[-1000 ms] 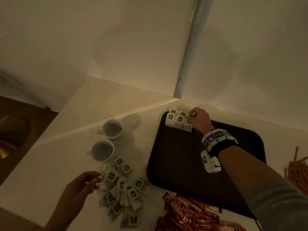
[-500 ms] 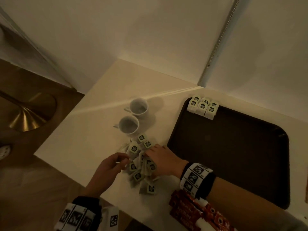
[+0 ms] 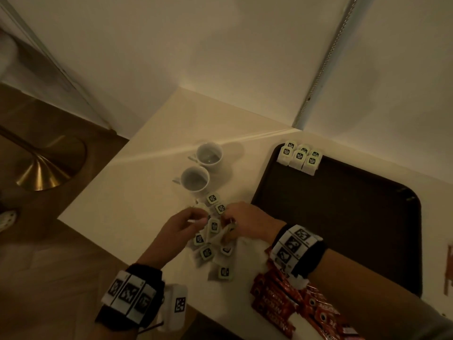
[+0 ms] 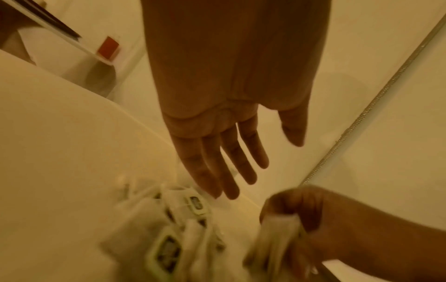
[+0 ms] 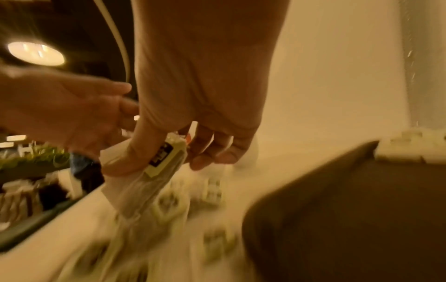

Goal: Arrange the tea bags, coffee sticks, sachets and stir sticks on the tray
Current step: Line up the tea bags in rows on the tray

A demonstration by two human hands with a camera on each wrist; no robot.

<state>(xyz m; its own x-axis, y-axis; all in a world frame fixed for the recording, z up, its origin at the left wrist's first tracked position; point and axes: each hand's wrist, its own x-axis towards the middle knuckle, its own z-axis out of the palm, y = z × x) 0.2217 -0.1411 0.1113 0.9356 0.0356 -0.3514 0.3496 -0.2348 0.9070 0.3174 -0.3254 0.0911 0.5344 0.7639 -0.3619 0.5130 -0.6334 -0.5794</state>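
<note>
1. Fingers of the right hand (image 5: 193, 118) pinched several tea bags (image 5: 154, 171), lifted from the loose pile (image 3: 213, 241) beside the tray (image 3: 343, 217).
2. Left hand (image 4: 231, 133) hovered over the pile with fingers straight, holding nothing, likely steadying it.
3. Placed bags (image 3: 300, 157) sat tidily in the tray's far corner, leaving room for other items.

The head view looks steeply down from above at the table (image 3: 137, 168) corner. Each wrist view sits close behind its own hand, facing along the fingers. All three share the loose tea bags (image 3: 213, 227) near the tray (image 3: 343, 229).

The tea bags (image 3: 213, 227) are white with green-edged black labels, the tray (image 3: 343, 217) dark brown, the coffee sticks (image 3: 277, 305) red.
</note>
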